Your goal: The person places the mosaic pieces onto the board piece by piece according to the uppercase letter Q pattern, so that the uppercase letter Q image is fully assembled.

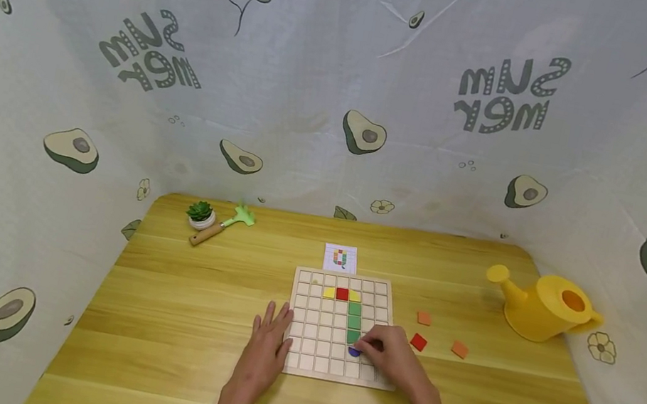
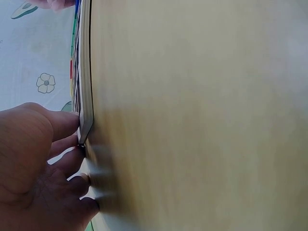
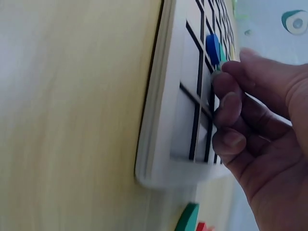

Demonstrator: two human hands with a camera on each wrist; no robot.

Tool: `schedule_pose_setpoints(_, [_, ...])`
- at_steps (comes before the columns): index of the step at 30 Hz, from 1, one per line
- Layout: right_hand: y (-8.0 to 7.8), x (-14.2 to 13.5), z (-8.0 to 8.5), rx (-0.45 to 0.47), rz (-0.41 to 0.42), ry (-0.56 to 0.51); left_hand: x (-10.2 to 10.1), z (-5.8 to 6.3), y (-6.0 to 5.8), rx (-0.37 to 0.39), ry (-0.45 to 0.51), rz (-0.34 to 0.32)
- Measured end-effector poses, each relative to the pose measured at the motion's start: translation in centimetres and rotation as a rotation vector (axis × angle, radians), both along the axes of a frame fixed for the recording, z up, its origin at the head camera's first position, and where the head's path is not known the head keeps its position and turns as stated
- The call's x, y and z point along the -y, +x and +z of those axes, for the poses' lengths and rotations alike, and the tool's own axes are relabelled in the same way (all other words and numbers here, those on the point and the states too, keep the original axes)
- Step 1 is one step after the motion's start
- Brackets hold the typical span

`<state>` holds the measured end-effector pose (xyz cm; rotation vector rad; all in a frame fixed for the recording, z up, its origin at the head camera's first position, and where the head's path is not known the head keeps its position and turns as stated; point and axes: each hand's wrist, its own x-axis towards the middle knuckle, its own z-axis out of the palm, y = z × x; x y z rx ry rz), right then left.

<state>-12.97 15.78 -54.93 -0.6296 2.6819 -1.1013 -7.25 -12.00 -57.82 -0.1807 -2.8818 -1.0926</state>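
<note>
A wooden grid board lies mid-table. On it sit a red square flanked by a left yellow piece and a right yellow piece, with a column of green squares running down from the right one. Thumb and index finger of my right hand pinch a blue half-round piece at its edge, just below the lowest green square. My left hand rests at the board's left edge, fingers extended, thumb against the side.
Beyond the board lies a pattern card. Right of it are a red tile, two orange tiles and a yellow watering can. A potted succulent and a small garden fork lie back left. The right wrist view shows a green piece beside the board.
</note>
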Motion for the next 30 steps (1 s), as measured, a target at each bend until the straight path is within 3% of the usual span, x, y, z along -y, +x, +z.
schedule_pose_setpoints(8, [0.2,-0.7,0.1,0.003,0.065,-0.018,0.0,0.0,0.0,0.024,-0.008,0.008])
schedule_pose_setpoints(30, [0.6,0.5,0.1,-0.017,0.024,0.066,-0.2,0.3,0.1,0.038,-0.012,0.012])
